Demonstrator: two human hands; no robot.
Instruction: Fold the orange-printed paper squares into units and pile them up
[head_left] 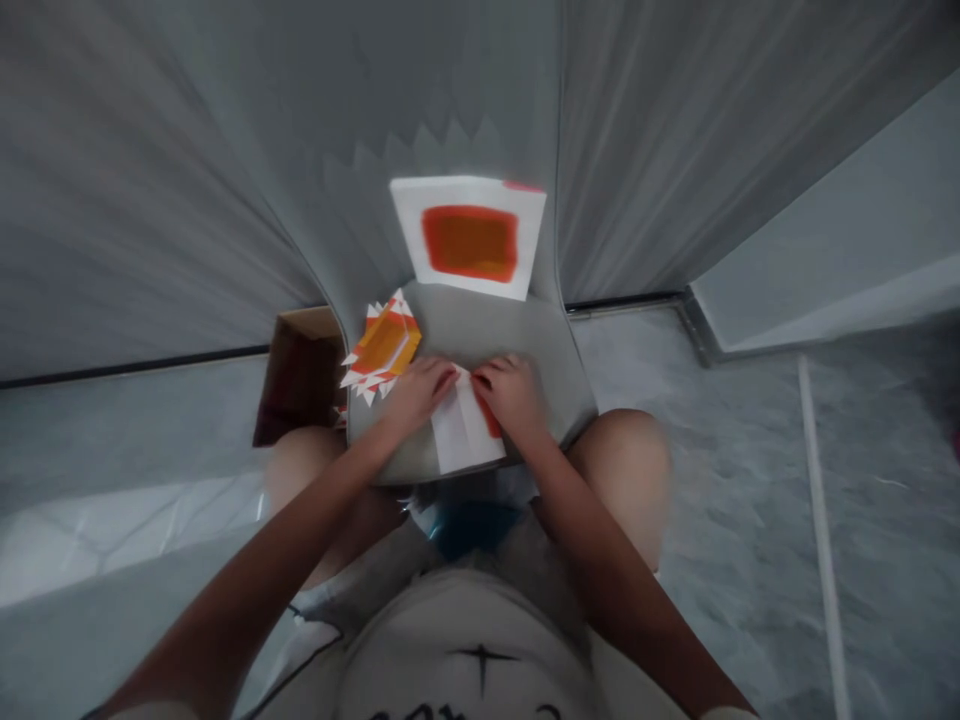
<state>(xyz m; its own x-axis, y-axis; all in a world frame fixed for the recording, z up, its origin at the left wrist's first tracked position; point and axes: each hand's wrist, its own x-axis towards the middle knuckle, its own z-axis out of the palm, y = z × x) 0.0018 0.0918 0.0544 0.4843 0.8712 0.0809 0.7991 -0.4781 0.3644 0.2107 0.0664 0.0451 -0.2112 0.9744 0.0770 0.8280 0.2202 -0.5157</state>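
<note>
A partly folded sheet of paper (456, 435), white with an orange-red patch along its right side, lies on the seat of a grey chair (480, 325). My left hand (421, 388) grips its upper left edge with bent fingers. At the upper right edge, my right hand (514, 393) has the paper between thumb and fingers, and part of the patch is hidden under it. Just beyond my left hand sits a stack of folded paper pieces (384, 348), orange, yellow and white with pointed corners. Against the backrest leans a white sheet (469, 240) with an orange-red rectangle.
An open cardboard box (296, 375) stands on the floor left of the chair. My knees (626, 465) flank the seat. Something blue and shiny (472, 525) is below the seat's front edge. A grey curtain (645, 150) hangs behind the chair.
</note>
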